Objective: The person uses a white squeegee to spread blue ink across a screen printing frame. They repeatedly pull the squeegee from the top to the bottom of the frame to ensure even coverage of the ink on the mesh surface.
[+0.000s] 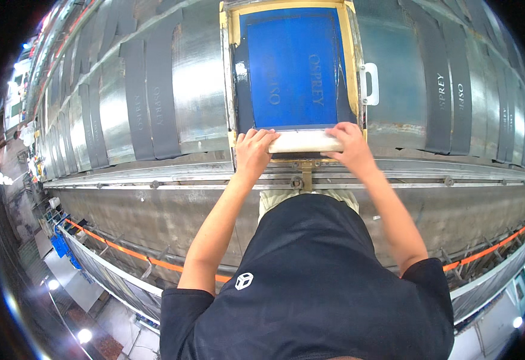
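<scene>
A screen-printing frame (pixel 355 72) with a blue mesh (pixel 292 36) lies in front of me on a long metal table. Pale lettering shows in the mesh. Across the near end of the mesh lies a squeegee (pixel 304 141) with a pale, whitish handle, level from side to side. My left hand (pixel 254 150) is closed on its left end, fingers over the top. At the other end my right hand (pixel 351 144) grips it, slightly blurred. The squeegee's blade edge is hard to make out. Dark ink smears the margin around the mesh.
Grey fabric strips (pixel 163 90) lie in pairs on the table to the left, and more strips (pixel 436 90) to the right. A white handle (pixel 371 84) sticks out from the frame's right side. Metal rails (pixel 202 175) run along the table's near edge. Behind me stretches an orange strip (pixel 124 249).
</scene>
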### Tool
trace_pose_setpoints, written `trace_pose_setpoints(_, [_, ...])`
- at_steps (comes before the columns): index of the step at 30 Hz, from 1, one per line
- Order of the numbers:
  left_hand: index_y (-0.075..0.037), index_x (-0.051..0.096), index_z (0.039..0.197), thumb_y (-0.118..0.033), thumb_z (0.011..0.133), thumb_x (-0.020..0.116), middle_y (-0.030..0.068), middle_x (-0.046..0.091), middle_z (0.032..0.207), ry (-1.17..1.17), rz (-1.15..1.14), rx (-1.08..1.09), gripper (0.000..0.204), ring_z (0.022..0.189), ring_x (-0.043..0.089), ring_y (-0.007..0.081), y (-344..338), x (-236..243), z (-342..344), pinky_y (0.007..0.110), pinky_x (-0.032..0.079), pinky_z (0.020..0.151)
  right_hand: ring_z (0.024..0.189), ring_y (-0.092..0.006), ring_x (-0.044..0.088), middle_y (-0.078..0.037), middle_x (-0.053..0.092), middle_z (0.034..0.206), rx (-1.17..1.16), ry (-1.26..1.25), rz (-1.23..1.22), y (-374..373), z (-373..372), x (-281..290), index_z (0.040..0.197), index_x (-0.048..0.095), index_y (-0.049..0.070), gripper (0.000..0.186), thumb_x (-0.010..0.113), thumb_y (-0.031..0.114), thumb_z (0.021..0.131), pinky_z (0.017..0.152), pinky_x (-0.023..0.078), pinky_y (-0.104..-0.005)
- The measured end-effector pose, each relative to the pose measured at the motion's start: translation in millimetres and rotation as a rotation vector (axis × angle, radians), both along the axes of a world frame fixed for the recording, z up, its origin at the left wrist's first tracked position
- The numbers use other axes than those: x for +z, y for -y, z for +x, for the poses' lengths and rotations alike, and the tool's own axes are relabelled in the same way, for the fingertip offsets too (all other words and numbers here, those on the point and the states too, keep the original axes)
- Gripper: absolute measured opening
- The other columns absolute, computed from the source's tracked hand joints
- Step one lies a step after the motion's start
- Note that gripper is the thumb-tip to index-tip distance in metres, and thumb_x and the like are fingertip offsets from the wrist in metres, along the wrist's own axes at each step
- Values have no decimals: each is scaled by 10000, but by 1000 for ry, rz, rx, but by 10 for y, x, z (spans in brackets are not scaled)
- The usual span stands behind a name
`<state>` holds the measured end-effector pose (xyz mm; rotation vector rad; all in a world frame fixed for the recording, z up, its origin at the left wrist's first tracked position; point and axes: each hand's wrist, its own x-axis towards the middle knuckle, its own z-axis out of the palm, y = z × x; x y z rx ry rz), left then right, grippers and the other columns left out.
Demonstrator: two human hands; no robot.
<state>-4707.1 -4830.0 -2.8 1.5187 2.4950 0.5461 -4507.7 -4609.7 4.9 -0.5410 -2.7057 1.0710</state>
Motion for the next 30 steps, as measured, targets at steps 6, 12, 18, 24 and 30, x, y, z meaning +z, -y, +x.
trace_pose_setpoints(6, [-180, 758, 1143, -43, 712, 747, -43, 728, 1211, 7, -11, 25, 453, 1116, 643, 196, 224, 24, 167, 371, 469, 906, 908, -300, 639, -151, 686, 1049, -586, -140, 52, -1408, -485, -762, 1231, 716, 91, 431, 724, 392, 922, 839, 508, -431])
trace_pose_setpoints(12, [-177, 698, 1265, -33, 729, 738, -13, 672, 1334, 23, -30, -24, 556, 1219, 606, 205, 285, -1, 248, 395, 468, 992, 878, -303, 692, -138, 744, 991, -674, -98, -151, -1901, -722, -1172, 1145, 758, 185, 262, 656, 340, 961, 817, 525, -414])
trace_pose_setpoints(18, [-182, 694, 1273, -34, 731, 722, -14, 670, 1335, 49, 51, 37, 562, 1241, 600, 215, 881, 127, -21, 401, 490, 978, 943, -313, 713, -139, 750, 1022, -788, -99, -14, -1144, -1260, -229, 1082, 775, 166, 225, 664, 316, 957, 862, 533, -393])
trace_pose_setpoints(24, [-122, 703, 1221, 13, 713, 680, 48, 694, 1292, 64, 27, 33, 526, 1179, 644, 274, 2126, 192, -1333, 429, 509, 974, 1014, -339, 706, -170, 740, 1056, -665, -339, -91, 577, -2560, -394, 1085, 726, 75, 214, 619, 226, 977, 892, 537, -437])
trace_pose_setpoints(30, [-114, 707, 1266, 102, 694, 642, 87, 690, 1314, 99, -159, 91, 615, 1234, 628, 295, 3262, 83, -2478, 416, 481, 1056, 657, -310, 692, -174, 693, 772, -732, -370, -287, 1839, -3695, -582, 1061, 690, 87, 136, 635, 159, 961, 604, 508, -429])
